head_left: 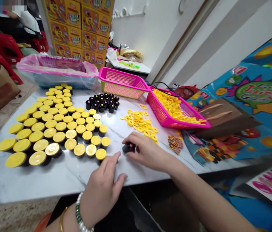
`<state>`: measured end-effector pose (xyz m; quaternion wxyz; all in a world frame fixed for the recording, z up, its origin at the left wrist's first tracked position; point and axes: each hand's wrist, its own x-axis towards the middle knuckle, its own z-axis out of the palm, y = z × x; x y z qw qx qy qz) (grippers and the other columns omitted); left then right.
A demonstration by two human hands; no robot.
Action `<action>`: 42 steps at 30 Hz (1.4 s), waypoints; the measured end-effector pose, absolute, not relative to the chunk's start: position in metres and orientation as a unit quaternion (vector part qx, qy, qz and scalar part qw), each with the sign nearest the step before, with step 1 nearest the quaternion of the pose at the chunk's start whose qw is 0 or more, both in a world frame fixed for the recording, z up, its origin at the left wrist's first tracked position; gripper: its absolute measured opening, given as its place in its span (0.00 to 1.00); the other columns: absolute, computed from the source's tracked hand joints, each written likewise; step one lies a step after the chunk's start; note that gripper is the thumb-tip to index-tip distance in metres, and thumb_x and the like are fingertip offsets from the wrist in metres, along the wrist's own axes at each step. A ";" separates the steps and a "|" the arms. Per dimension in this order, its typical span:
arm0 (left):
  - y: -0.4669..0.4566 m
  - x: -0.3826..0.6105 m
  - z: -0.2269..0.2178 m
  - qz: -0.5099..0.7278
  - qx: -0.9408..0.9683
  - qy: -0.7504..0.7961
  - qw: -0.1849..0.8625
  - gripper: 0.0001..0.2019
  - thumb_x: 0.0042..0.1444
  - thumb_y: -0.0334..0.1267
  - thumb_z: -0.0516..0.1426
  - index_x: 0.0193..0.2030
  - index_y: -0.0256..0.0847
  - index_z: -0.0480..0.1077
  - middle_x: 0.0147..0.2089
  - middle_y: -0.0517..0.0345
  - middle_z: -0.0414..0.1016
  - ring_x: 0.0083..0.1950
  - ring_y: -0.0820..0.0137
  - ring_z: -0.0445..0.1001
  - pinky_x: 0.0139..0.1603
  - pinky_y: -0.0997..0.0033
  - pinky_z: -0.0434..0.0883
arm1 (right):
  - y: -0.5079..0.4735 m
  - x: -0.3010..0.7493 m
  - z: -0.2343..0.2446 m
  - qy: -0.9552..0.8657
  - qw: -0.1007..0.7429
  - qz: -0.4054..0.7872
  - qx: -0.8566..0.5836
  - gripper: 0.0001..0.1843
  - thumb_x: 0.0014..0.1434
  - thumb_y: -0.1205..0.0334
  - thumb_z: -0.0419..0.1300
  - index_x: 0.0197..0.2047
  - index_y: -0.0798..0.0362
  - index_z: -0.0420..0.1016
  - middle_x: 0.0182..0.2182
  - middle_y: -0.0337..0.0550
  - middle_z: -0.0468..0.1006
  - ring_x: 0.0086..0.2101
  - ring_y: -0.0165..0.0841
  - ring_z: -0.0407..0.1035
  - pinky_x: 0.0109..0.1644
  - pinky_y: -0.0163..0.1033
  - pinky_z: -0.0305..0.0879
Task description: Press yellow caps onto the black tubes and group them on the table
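My right hand (147, 149) has its thumb and fingers closed round a small black pot (129, 147) with a pink dot, low over the marble-patterned table (60, 180). My left hand (104, 180) is open and holds nothing, thumb apart from the stretched fingers. Its fingertips are beside a yellow-topped black pot (101, 154) at the front of a large group of yellow-topped pots (50, 124). Farther back stands a cluster of black pots (103, 102) with pink or yellow dots. Loose yellow plastic rings (139, 121) lie beyond my right hand.
A pink basket (158, 117) of yellow parts stands at the right, near a pile of printed pieces (175, 144). Another pink basket (123, 82) and a plastic-lined basket (57, 72) line the back. Stacked yellow boxes (78, 29) rise behind. A person (26, 19) sits far left.
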<state>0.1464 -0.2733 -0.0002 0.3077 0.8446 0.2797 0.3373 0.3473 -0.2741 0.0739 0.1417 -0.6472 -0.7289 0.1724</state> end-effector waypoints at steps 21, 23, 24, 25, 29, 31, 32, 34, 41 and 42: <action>-0.278 0.156 0.016 0.268 0.873 0.334 0.235 0.18 0.55 0.32 0.61 0.50 0.41 0.61 0.42 0.56 0.73 0.38 0.68 0.75 0.37 0.69 0.75 | -0.380 0.346 0.009 -0.692 0.206 -0.063 -0.689 0.24 0.59 0.52 0.62 0.56 0.53 0.69 0.47 0.56 0.74 0.47 0.47 0.68 0.51 0.54 0.68; -0.279 0.154 0.021 0.256 0.870 0.336 0.253 0.14 0.54 0.30 0.61 0.44 0.41 0.62 0.40 0.58 0.71 0.37 0.68 0.74 0.36 0.69 0.74 | -0.382 0.337 0.010 -0.716 0.213 -0.055 -0.663 0.25 0.59 0.53 0.63 0.57 0.53 0.67 0.47 0.55 0.74 0.47 0.46 0.67 0.51 0.53 0.68; -0.279 0.154 0.024 0.246 0.871 0.337 0.260 0.13 0.53 0.29 0.61 0.42 0.41 0.62 0.40 0.58 0.69 0.37 0.68 0.73 0.37 0.69 0.74 | -0.382 0.335 0.010 -0.726 0.215 -0.056 -0.650 0.24 0.59 0.55 0.63 0.56 0.54 0.67 0.46 0.55 0.74 0.46 0.46 0.67 0.50 0.52 0.68; -0.278 0.154 0.026 0.235 0.871 0.340 0.265 0.12 0.53 0.29 0.61 0.40 0.40 0.62 0.41 0.57 0.69 0.38 0.68 0.73 0.38 0.68 0.75 | -0.382 0.333 0.010 -0.736 0.219 -0.057 -0.638 0.22 0.60 0.58 0.62 0.55 0.54 0.67 0.45 0.55 0.75 0.45 0.45 0.67 0.49 0.51 0.69; -0.272 0.161 0.032 0.174 0.882 0.351 0.262 0.12 0.53 0.30 0.63 0.40 0.39 0.63 0.42 0.55 0.67 0.40 0.66 0.72 0.41 0.64 0.74 | -0.381 0.327 0.009 -0.761 0.228 -0.033 -0.607 0.08 0.63 0.70 0.56 0.46 0.53 0.71 0.36 0.48 0.77 0.36 0.38 0.68 0.41 0.45 0.68; -0.269 0.166 0.031 0.147 0.888 0.350 0.261 0.13 0.52 0.30 0.64 0.40 0.39 0.64 0.42 0.56 0.67 0.40 0.66 0.72 0.40 0.64 0.74 | -0.382 0.324 0.010 -0.766 0.239 0.001 -0.597 0.09 0.63 0.72 0.54 0.43 0.52 0.72 0.33 0.46 0.78 0.32 0.36 0.67 0.37 0.43 0.67; -0.269 0.169 0.030 0.141 0.889 0.347 0.262 0.13 0.52 0.31 0.64 0.40 0.39 0.64 0.41 0.56 0.67 0.40 0.66 0.72 0.41 0.64 0.74 | -0.383 0.323 0.011 -0.760 0.255 0.025 -0.598 0.10 0.63 0.71 0.53 0.43 0.51 0.72 0.32 0.45 0.78 0.31 0.35 0.68 0.36 0.42 0.67; -0.269 0.171 0.027 0.147 0.888 0.339 0.273 0.12 0.53 0.31 0.63 0.41 0.38 0.65 0.42 0.55 0.68 0.41 0.65 0.72 0.42 0.64 0.74 | -0.383 0.324 0.015 -0.709 0.305 0.087 -0.630 0.08 0.63 0.68 0.54 0.43 0.49 0.73 0.33 0.44 0.78 0.31 0.35 0.69 0.36 0.41 0.68; -0.269 0.160 0.016 0.250 0.850 0.301 0.352 0.12 0.54 0.30 0.62 0.46 0.39 0.70 0.41 0.56 0.71 0.41 0.68 0.72 0.44 0.68 0.72 | -0.366 0.336 0.033 -0.390 0.465 0.459 -0.648 0.13 0.54 0.51 0.67 0.37 0.52 0.75 0.25 0.41 0.76 0.22 0.31 0.70 0.25 0.36 0.69; -0.269 0.159 0.015 0.255 0.848 0.298 0.357 0.10 0.54 0.29 0.62 0.44 0.39 0.71 0.40 0.56 0.71 0.40 0.69 0.71 0.43 0.69 0.72 | -0.361 0.334 0.035 -0.377 0.469 0.496 -0.626 0.14 0.53 0.51 0.68 0.36 0.53 0.75 0.25 0.41 0.76 0.21 0.30 0.70 0.23 0.35 0.68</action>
